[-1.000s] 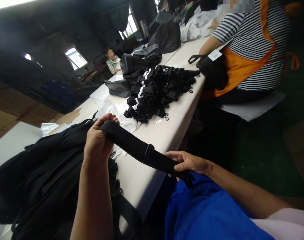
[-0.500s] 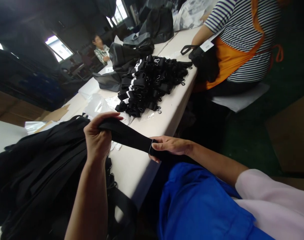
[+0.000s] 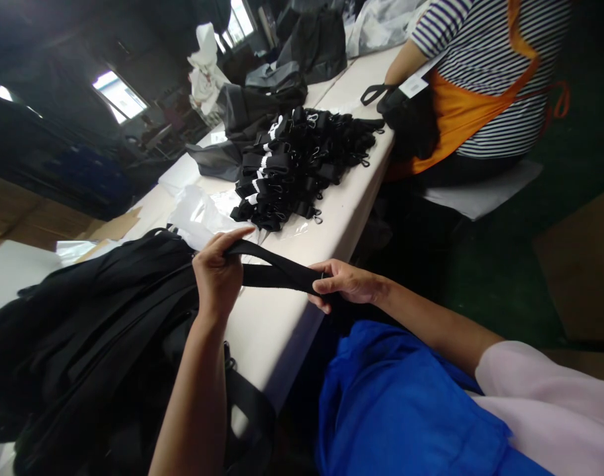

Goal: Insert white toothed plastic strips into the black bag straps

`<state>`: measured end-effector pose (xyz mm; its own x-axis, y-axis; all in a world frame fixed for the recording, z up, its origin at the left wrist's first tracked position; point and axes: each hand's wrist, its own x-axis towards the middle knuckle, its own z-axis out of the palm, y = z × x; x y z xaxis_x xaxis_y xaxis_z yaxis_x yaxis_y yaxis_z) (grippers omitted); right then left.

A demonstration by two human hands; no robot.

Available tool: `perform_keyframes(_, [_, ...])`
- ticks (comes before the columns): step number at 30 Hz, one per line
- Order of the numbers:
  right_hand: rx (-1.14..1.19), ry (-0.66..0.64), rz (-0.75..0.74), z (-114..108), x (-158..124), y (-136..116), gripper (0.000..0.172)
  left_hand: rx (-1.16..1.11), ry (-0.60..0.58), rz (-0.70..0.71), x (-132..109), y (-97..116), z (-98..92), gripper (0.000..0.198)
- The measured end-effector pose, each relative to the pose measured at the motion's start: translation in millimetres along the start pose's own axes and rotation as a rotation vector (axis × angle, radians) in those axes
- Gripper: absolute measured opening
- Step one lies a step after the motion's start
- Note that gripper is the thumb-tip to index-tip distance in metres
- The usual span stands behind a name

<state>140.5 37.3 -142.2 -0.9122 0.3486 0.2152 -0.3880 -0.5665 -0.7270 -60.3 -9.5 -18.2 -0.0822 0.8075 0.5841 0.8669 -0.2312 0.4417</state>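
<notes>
A black webbing strap [image 3: 276, 271] is stretched between my two hands above the near part of the table. My left hand [image 3: 219, 268] is closed round its looped end, with the strap doubled into two bands. My right hand [image 3: 344, 283] pinches the other end between thumb and fingers, near a buckle or slider that is mostly hidden. Left of my left arm lies a heap of black fabric [image 3: 98, 330], perhaps bags. A wide black strap [image 3: 252, 403] hangs by the table edge below my left forearm.
A pile of bundled black straps with metal clips [image 3: 292, 165] covers the middle of the white table [image 3: 276, 337]. Clear plastic bags [image 3: 195, 215] and dark grey bags [image 3: 222, 158] lie beyond. At right a person in an orange apron [image 3: 460, 125] sits holding a black item.
My left hand has moved right, closer to my right hand, and the strap has slackened into two visible bands. At the back, white material now rises in front of another person.
</notes>
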Motion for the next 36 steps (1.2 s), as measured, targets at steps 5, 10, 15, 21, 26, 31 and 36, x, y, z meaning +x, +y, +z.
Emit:
perform_keyframes(5, [0.002,-0.037,0.001,-4.8,-5.6,6.8,0.044,-0.082,0.018,-0.153,-4.2,-18.6,5.3,0.036])
perform_keyframes(10, [-0.071,-0.088,0.04,-1.0,-21.0,4.5,0.034,-0.246,0.016,-0.41,-16.8,-49.4,9.8,0.036])
perform_keyframes(15, [-0.116,-0.074,-0.016,9.1,-32.4,-16.3,0.03,-0.295,-0.434,-0.323,-40.5,-38.0,10.0,0.045])
perform_keyframes(21, [-0.222,-0.198,0.007,25.4,-28.0,-44.1,0.035,-0.772,-0.877,-0.313,-64.0,17.8,21.9,0.067])
perform_keyframes(26, [-0.238,-0.033,-0.195,28.4,-14.5,-46.6,0.028,-0.933,-0.602,-0.452,-82.3,25.6,58.2,0.023])
perform_keyframes(31, [-0.058,0.26,-0.345,31.8,3.2,-32.3,0.024,-0.676,-0.194,-0.426,-100.5,20.9,90.5,0.026])
perform_keyframes(36, [0.069,0.396,-0.401,42.9,18.0,-19.8,0.023,-0.507,-0.002,-0.423,-102.0,20.3,97.0,0.031])
